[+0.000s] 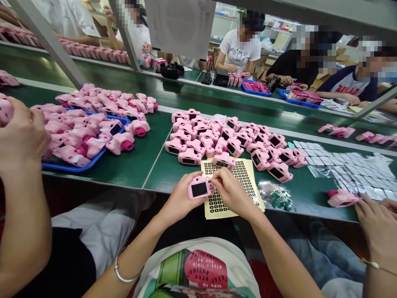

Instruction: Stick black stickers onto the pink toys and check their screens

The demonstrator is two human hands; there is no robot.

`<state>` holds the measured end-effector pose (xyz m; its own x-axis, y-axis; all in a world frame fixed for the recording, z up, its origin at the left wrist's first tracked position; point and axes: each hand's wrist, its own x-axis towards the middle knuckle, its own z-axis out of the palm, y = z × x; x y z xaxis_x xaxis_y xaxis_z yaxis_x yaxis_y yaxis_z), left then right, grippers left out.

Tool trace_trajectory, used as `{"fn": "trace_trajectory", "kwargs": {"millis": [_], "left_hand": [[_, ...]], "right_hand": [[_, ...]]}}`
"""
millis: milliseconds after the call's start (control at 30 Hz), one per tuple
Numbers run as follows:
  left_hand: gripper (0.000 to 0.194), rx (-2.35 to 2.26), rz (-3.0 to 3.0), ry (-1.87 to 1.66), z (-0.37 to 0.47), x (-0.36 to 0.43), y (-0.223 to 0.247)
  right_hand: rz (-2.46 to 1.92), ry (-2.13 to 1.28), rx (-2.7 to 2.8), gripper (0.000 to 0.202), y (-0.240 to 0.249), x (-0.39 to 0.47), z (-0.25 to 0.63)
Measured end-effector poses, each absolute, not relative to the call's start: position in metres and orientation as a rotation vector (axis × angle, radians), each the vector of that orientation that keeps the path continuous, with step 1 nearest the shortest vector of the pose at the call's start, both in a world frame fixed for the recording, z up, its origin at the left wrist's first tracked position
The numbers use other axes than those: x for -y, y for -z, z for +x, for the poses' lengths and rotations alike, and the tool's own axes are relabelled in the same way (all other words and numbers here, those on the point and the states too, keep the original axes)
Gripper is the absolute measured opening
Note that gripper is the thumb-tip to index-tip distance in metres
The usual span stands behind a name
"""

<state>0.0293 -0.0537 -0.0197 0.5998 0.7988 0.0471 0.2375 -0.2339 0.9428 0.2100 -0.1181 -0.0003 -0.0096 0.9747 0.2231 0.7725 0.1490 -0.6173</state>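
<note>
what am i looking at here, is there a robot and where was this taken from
There is no robot: these are a person's bare hands, seen in one picture from a camera worn on that person's head, looking forward and down. The left hand holds a pink toy camera, screen up. The right hand has its fingers at the button side. Beneath lies a yellow sheet of black squares. The green work surface also bears more pink toy cameras, a blue tray heaped with others, and a clear bag of small green and white pieces. Other people sit nearby.
</note>
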Motion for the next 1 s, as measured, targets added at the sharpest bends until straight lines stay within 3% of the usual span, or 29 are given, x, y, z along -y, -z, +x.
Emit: {"fn": "trace_trajectory", "kwargs": {"millis": [600,900,1000], "left_hand": [[0.062,-0.745,1.994,-0.58,0.034,0.067,0.009],[0.066,-0.764,2.028,-0.65,0.035,0.07,0.004],[0.064,-0.756,2.016,-0.685,0.033,0.068,0.003]], "right_hand": [[-1.757,-0.177,2.209,0.008,-0.019,0.119,0.198],[-1.542,0.514,1.822,0.016,0.021,0.133,0.174],[-1.484,0.633,1.856,0.034,0.03,0.144,0.169]]}}
